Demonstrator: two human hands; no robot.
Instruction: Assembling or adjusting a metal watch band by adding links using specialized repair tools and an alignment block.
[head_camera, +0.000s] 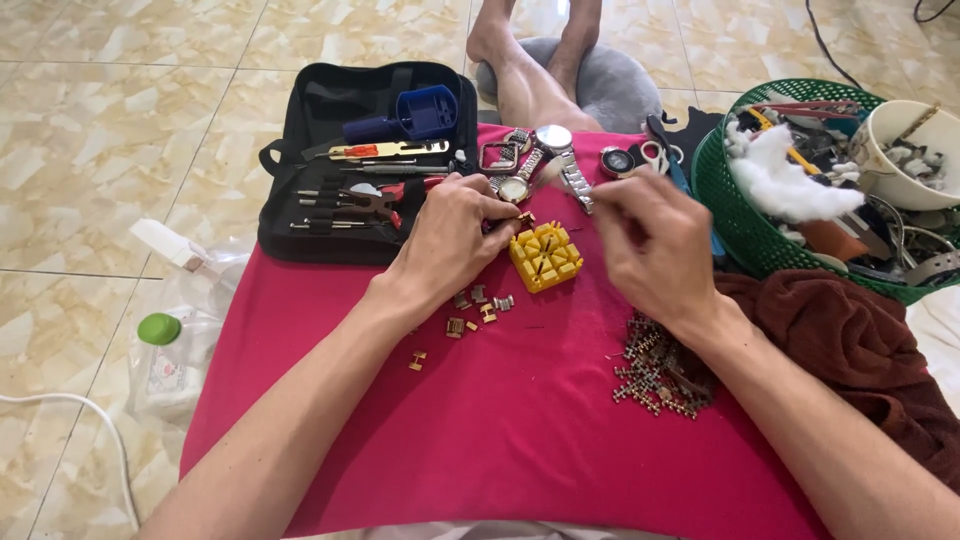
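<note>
View from above of two bare hands at work over a red cloth (500, 420). The left hand (450, 240) rests knuckles-up with its fingers curled together, their tips pinching a small gold-coloured part at the near corner of a yellow slotted holder block (545, 256), which sits between the two hands and just beside the left fingertips. The right hand (645, 240) hovers to the right of the block, fingers drawn together as in a pinch; it is blurred, so what it holds cannot be told. Just beyond both hands lie several wristwatches (545, 160) with metal bands. Below the left hand, loose band links (475, 305) are scattered on the cloth; under the right wrist lies a heap of links (660, 375). Beyond the left hand stands an open black tool case (365, 160); to the right of the right hand, a green basket (730, 215) of parts.
</note>
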